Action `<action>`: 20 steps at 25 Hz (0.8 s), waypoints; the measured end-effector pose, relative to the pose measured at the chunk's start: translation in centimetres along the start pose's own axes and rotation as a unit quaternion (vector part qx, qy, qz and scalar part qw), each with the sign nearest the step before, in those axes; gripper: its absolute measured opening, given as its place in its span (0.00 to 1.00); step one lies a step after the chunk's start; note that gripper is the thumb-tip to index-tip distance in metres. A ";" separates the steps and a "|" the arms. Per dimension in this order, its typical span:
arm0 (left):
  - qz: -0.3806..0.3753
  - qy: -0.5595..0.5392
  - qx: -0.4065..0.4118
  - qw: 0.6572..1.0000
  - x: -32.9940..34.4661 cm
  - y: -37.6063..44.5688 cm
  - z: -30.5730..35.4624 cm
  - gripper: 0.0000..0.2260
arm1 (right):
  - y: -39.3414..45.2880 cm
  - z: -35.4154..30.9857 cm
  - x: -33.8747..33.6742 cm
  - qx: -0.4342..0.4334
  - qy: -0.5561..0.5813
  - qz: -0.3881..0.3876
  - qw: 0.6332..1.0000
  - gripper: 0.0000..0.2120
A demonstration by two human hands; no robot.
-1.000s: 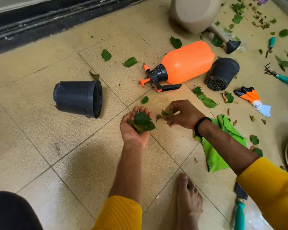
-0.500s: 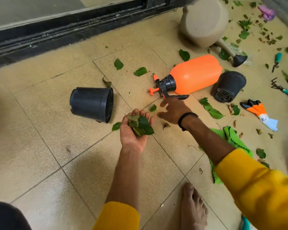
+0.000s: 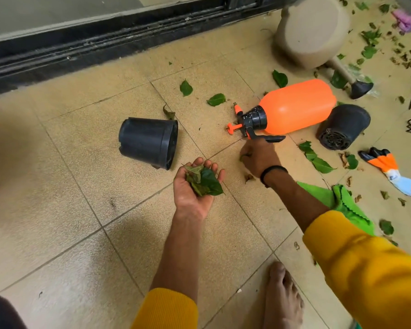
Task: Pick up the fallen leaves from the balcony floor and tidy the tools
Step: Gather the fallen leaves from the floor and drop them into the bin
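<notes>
Green leaves fill the cupped left hand point(image 3: 195, 188), which sits palm up at the middle of the frame; its grip is loosely curled round a small pile of leaves point(image 3: 203, 180) without squeezing them. To its right, the right hand point(image 3: 259, 157) reaches down to the tiled floor point(image 3: 69, 186), fingers curled at the floor over what looks like one more leaf point(image 3: 243, 157); the leaf is mostly hidden, so I cannot tell whether the grip has closed on it.

Many leaves are scattered elsewhere: two in the upper middle point(image 3: 216, 99), a cluster at centre right point(image 3: 317, 160), and many more in the upper right corner. Tools lie about untidied: an orange spray bottle point(image 3: 294, 106) on its side just above the right hand, two black pots point(image 3: 150, 142) tipped over, a beige watering can point(image 3: 313, 32) at the top, a green cloth point(image 3: 342, 203) and a glove point(image 3: 387, 167) at the right.

Leaf gathering looks to be the step in hand, at an early stage. Next, the right hand would need to lift its leaf into the left palm, then move to the cluster at centre right; the left hand is filling and will soon want emptying.
</notes>
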State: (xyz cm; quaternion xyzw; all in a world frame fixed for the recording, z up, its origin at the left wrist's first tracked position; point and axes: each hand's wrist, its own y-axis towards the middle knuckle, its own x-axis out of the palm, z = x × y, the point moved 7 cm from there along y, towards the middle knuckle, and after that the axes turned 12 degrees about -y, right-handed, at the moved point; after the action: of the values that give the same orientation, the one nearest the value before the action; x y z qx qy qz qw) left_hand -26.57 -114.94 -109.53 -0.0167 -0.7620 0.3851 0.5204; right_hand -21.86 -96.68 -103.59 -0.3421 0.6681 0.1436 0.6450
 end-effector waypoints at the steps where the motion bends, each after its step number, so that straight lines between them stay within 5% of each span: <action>1: 0.001 0.004 0.000 1.000 0.2 -0.1 0.0 0.13 | -0.4 1.8 -0.6 0.051 0.033 -0.029 0.998 0.04; 5: -0.006 0.001 -0.018 1.000 0.3 -1.2 -1.0 0.13 | -3.2 4.0 0.8 0.074 0.062 -0.121 0.988 0.04; 9: -0.009 -0.013 -0.047 0.999 -2.0 -4.2 -1.3 0.12 | -4.4 1.9 3.4 0.019 0.044 -0.039 0.998 0.05; 13: 0.017 -0.007 -0.017 1.000 -4.1 -6.8 2.8 0.13 | -5.2 -3.7 3.1 -0.054 0.117 -0.060 0.990 0.08; 17: 0.022 -0.026 0.040 0.999 -3.9 -7.5 7.2 0.13 | -5.8 -11.9 5.1 -0.158 0.101 -0.143 0.972 0.23; 20: 0.015 -0.040 0.064 0.997 -3.4 -7.7 9.2 0.13 | -5.5 -14.5 6.6 -0.150 0.069 -0.117 0.979 0.14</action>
State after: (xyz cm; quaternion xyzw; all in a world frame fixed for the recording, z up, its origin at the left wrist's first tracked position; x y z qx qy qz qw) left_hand -29.54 -127.03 -109.01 0.0209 -0.7558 0.4411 0.4835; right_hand -29.01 -111.65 -106.76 -0.5199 0.6373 0.1415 0.5509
